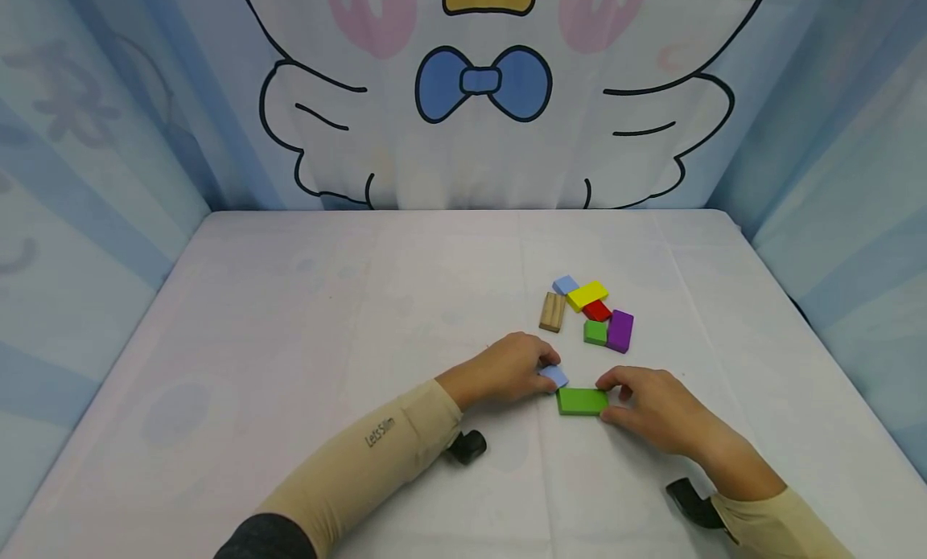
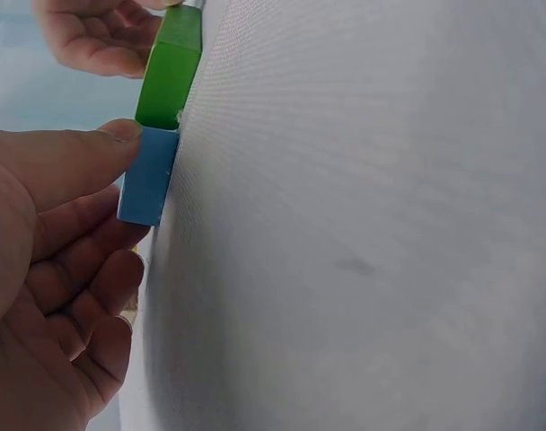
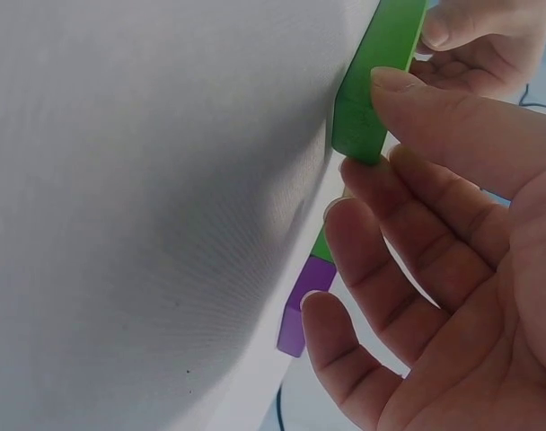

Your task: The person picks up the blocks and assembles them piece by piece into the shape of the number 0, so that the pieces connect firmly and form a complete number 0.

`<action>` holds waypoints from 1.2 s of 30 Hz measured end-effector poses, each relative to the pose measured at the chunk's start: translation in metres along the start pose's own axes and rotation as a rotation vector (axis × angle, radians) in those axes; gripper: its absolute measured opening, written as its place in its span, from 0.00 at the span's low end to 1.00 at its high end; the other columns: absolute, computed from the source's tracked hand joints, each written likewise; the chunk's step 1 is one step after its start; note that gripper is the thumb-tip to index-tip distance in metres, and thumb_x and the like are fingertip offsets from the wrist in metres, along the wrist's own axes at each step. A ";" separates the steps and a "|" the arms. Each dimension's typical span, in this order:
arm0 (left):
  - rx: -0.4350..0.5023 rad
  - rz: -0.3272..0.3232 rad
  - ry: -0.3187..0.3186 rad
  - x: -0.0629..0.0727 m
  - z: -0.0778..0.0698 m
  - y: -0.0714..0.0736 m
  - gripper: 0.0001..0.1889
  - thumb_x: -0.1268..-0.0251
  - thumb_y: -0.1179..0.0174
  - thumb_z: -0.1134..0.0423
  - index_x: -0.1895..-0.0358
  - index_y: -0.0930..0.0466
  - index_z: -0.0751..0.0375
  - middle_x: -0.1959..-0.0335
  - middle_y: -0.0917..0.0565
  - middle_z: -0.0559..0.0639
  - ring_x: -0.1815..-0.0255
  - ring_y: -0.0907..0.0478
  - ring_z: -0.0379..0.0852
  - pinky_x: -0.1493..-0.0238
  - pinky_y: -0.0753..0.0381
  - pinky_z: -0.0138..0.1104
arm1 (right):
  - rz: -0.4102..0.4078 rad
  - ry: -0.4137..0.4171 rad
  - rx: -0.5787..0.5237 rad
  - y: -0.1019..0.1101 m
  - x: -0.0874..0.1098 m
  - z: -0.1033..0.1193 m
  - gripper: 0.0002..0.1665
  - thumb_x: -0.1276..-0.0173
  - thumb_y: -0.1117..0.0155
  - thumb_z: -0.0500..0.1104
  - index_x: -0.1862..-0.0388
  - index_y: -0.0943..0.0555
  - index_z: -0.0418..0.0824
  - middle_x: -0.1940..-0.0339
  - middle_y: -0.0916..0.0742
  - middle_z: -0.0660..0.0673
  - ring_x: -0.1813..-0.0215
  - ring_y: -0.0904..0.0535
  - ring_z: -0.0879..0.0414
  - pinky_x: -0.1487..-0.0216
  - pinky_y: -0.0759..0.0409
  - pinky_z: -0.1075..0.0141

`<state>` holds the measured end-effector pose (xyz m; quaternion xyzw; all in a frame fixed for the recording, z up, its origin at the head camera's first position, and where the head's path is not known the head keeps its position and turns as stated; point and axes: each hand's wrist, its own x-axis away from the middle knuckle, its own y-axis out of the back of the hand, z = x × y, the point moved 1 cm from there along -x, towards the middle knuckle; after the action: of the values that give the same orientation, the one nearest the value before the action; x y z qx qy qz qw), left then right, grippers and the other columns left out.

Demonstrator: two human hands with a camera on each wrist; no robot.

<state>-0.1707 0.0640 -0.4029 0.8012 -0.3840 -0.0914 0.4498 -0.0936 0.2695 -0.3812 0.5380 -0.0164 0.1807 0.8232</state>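
Note:
My left hand (image 1: 516,367) pinches a small blue block (image 1: 554,376) between thumb and fingers on the white tabletop. Right beside it lies a longer green block (image 1: 582,402), its corner close against the blue one. My right hand (image 1: 647,404) grips the green block's right end, thumb on the near side and a finger on the far side. In the left wrist view the blue block (image 2: 148,176) meets the end of the green block (image 2: 171,67). The right wrist view shows my thumb on the green block (image 3: 370,90), the other fingers loosely bent below.
Behind the hands, several blocks form a loose curve: wooden (image 1: 552,312), light blue (image 1: 565,285), yellow (image 1: 587,296), red (image 1: 597,310), small green (image 1: 595,332) and purple (image 1: 620,331). A cartoon-printed curtain (image 1: 483,157) hangs at the table's far edge.

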 end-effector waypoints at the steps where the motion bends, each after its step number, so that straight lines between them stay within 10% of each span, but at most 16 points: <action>1: 0.000 -0.001 0.000 0.000 0.000 0.000 0.20 0.33 0.32 0.57 0.41 0.18 0.58 0.49 0.15 0.44 0.51 0.23 0.36 0.45 0.27 0.26 | 0.000 0.001 0.000 0.000 0.000 0.000 0.19 0.39 0.25 0.42 0.49 0.17 0.40 0.57 0.15 0.52 0.58 0.24 0.54 0.56 0.23 0.57; 36: 0.018 0.005 0.003 0.002 -0.001 0.002 0.20 0.33 0.32 0.57 0.41 0.17 0.59 0.48 0.15 0.44 0.49 0.23 0.37 0.43 0.28 0.26 | -0.132 -0.055 0.002 0.033 -0.032 -0.027 0.30 0.33 0.29 0.47 0.36 0.23 0.35 0.38 0.24 0.26 0.34 0.34 0.28 0.39 0.32 0.33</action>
<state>-0.1704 0.0627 -0.4006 0.8044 -0.3860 -0.0856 0.4433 -0.1387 0.2962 -0.3702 0.5434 -0.0032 0.1112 0.8320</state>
